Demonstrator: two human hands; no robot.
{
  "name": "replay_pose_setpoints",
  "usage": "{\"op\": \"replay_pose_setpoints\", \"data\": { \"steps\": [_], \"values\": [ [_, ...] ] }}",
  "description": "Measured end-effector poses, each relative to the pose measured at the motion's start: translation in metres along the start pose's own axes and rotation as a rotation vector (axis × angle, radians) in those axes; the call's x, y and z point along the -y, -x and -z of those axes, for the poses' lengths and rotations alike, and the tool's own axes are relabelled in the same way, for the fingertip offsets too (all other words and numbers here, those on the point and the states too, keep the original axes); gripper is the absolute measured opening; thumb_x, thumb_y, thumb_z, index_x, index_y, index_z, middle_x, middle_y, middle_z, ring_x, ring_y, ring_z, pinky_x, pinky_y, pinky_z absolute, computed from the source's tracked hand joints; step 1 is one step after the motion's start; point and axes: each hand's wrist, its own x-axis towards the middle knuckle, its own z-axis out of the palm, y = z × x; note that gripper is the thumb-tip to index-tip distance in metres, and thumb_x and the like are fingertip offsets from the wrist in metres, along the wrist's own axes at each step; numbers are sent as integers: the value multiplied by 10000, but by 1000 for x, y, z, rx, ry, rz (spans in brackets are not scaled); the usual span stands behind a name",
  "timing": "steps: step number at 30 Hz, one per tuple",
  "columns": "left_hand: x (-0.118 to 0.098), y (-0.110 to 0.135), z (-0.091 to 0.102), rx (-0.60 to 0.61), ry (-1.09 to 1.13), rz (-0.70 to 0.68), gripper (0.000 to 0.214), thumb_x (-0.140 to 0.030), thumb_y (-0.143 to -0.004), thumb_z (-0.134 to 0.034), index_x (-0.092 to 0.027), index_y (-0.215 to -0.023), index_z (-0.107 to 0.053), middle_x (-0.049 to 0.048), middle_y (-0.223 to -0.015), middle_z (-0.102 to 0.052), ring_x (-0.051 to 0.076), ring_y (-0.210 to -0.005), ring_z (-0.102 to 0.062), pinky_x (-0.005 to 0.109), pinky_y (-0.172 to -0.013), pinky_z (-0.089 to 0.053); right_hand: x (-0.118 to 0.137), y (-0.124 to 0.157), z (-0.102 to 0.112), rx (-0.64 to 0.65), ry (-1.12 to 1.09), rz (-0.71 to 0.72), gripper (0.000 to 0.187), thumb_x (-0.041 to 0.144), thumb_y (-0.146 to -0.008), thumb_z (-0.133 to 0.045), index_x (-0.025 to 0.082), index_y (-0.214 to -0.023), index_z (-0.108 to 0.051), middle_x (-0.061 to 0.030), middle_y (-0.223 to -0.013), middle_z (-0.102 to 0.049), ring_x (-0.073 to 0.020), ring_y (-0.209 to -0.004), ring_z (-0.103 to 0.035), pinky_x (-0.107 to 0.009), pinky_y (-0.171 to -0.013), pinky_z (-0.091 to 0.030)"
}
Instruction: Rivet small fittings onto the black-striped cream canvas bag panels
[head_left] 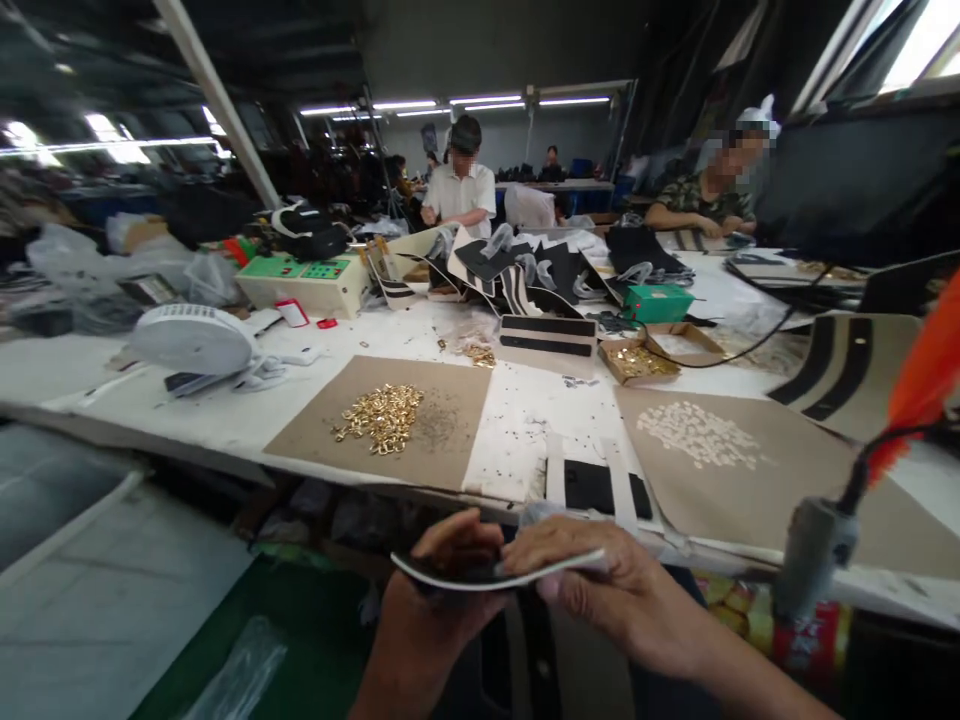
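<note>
White-edged and bowed, a thin panel (457, 587) sits in both hands before the worktop's (517, 400) near edge. Half-curled, the left hand (439, 625) cradles it from below, wrist upright; the right hand (619, 585) pinches its other end, fingers flat above, thumb beneath, forearm slanting in from the right. Beyond, gold metal fittings (386, 415) and pale pieces (694, 433) lie along that edge.

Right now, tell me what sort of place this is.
Likely a factory workshop: small shiny gold metal pieces heaped on a flat brown sheet, a beige panel with black stripes, and a white-shirted person apparently working.
</note>
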Motion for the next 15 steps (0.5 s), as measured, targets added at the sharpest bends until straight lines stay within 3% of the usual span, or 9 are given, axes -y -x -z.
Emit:
{"op": "replay_pose_setpoints", "data": {
  "steps": [3,6,9,11,15],
  "values": [
    [-3,-4,-2,66,92,69,288,-309,-782,-838,-168,-1028,-787,93,-979,-796,272,-929,-749,372,-860,-619,-10,-36,20,102,-218,-228,506,638,-907,-662,180,-1091,-773,-79,-942,-745,-228,-822,-699,-317,-734,-542],
    [10,-3,-3,-10,102,37,183,-314,-810,-815,-164,-916,-805,96,-931,-801,247,-867,-752,327,-804,-610,-36,-86,32,2,-319,-175,674,780,-927,-470,197,-1111,-755,-97,-983,-750,-263,-919,-704,-389,-839,-550],
    [31,-1,5,113,40,-119,140,-310,-809,-820,-172,-822,-798,134,-981,-805,226,-871,-765,269,-791,-589,-77,-145,25,-64,10,-158,443,603,-939,-617,203,-1064,-763,-74,-947,-755,-232,-893,-692,-368,-852,-536],
    [44,1,15,261,56,-165,253,-431,-849,-775,-183,-889,-810,157,-1043,-798,221,-901,-769,248,-777,-582,-108,-181,10,-33,314,-153,271,428,-878,-739,200,-1021,-776,-57,-919,-757,-210,-833,-681,-329,-793,-530],
    [59,5,34,430,130,-157,511,-655,-888,-612,-211,-1056,-800,152,-1160,-772,240,-1022,-748,292,-872,-567,-154,-230,-22,68,680,-41,151,255,-877,-708,235,-1006,-784,-21,-932,-754,-170,-794,-671,-283,-762,-502]
  ]
}}
